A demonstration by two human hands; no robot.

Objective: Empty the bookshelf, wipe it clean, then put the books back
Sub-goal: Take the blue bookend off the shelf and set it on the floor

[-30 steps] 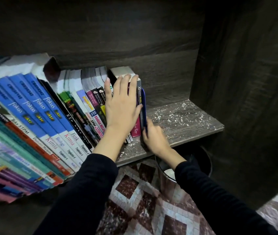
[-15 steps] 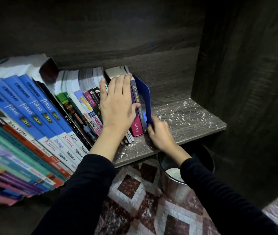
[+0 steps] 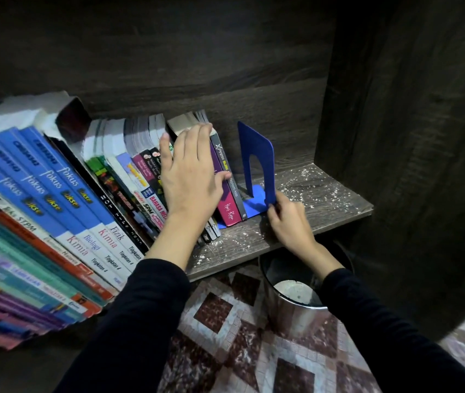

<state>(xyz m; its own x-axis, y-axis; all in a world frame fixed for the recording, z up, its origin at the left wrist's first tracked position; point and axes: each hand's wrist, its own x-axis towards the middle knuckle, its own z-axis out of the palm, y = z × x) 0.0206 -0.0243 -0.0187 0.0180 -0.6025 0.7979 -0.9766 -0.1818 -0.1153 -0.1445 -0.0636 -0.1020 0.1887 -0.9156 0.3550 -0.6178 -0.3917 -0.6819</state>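
A row of books [image 3: 63, 194] leans along the dark wooden shelf [image 3: 319, 202], from big blue ones at the left to slim ones in the middle. My left hand [image 3: 191, 177] lies flat against the spines of the last books, fingers spread, holding them up. A blue metal bookend [image 3: 256, 163] stands just right of those books, its flat foot partly under them. My right hand [image 3: 288, 222] pinches the bookend's lower front corner. The bare right part of the shelf is speckled with white crumbs and dust.
The cabinet's dark side wall [image 3: 412, 137] closes the shelf on the right. Below the shelf edge stands a shiny metal bin [image 3: 299, 310] with something pale inside, on a patterned red and white tiled floor [image 3: 225, 336].
The bookend, earlier pressed against the last book, has been drawn to the right and now stands apart from it. My left hand has stayed on the book spines.
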